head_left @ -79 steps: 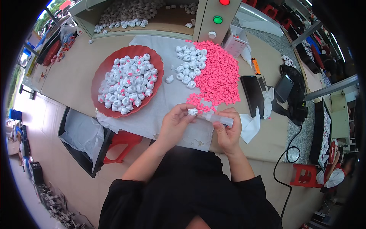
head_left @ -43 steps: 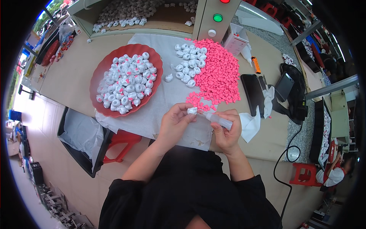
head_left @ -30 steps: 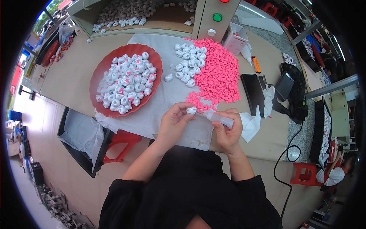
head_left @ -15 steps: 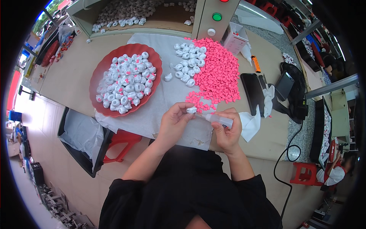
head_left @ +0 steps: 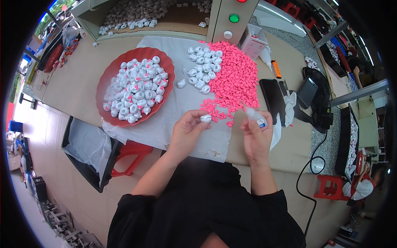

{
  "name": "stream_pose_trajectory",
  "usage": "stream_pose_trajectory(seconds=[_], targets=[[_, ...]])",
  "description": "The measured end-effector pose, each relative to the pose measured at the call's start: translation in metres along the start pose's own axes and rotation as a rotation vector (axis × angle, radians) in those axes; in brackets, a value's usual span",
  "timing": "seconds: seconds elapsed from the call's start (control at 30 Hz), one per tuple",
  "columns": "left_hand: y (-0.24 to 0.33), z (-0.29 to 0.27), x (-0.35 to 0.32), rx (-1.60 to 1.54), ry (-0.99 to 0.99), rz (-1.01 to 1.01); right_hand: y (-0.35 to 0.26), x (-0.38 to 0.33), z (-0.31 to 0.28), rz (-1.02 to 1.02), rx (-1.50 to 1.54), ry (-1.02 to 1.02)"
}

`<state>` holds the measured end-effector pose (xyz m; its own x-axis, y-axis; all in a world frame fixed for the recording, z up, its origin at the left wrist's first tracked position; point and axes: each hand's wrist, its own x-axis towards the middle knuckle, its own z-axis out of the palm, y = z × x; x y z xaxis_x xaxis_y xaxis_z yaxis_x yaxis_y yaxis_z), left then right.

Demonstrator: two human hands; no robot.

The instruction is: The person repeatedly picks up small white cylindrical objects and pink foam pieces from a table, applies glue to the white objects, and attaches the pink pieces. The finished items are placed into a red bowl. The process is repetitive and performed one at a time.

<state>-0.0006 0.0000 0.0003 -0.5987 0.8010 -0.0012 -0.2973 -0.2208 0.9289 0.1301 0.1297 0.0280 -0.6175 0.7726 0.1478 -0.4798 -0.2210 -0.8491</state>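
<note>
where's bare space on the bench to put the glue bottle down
Free: the white cloth between the red tray and the left hand, and bare bench left of the tray. Crowded: the pink pieces, white caps and black phone.

The small white piece (head_left: pixel 205 118) pinched in the left hand (head_left: pixel 188 132) looks like smooth, slightly glossy plastic, as do the white pieces heaped in the red bowl (head_left: pixel 108 81), itself shiny plastic. The squeeze bottle (head_left: pixel 255 118) in the right hand (head_left: pixel 256 138) is translucent soft plastic. The pink pieces (head_left: pixel 233 80) appear matt. A white cloth sheet (head_left: pixel 182 103), matt and faintly creased, covers the dull tan desk (head_left: pixel 74 82).
</note>
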Motion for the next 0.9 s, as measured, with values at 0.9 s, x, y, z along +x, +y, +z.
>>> stream_pose_trajectory(seconds=[0.9], targets=[[0.001,-0.001,0.001,0.006,-0.003,0.006,-0.015,0.057,-0.034,-0.246,-1.277,-0.909]])
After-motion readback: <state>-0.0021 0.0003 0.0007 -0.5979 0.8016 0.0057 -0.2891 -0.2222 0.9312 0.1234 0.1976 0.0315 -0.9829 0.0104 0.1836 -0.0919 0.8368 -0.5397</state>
